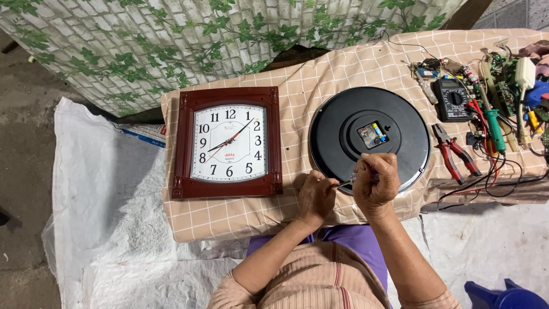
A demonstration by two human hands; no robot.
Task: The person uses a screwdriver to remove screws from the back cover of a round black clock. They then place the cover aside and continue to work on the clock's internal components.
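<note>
Round black clock (369,114) lay face-down at frame centre — left hand (316,196) and right hand (376,180) both pinched one thin metal tool (345,182) at its lower edge.

Both forearms reach forward to the near rim of the round black clock back (369,134). The left hand (315,197) is curled; the right hand (376,180), fingers (366,169) pinched, sits just beside it.

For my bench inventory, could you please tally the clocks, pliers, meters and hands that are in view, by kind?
Clocks: 2, a square brown one face up and a round black one face down
Pliers: 1
Meter: 1
Hands: 2, left hand and right hand
Total: 6
</note>
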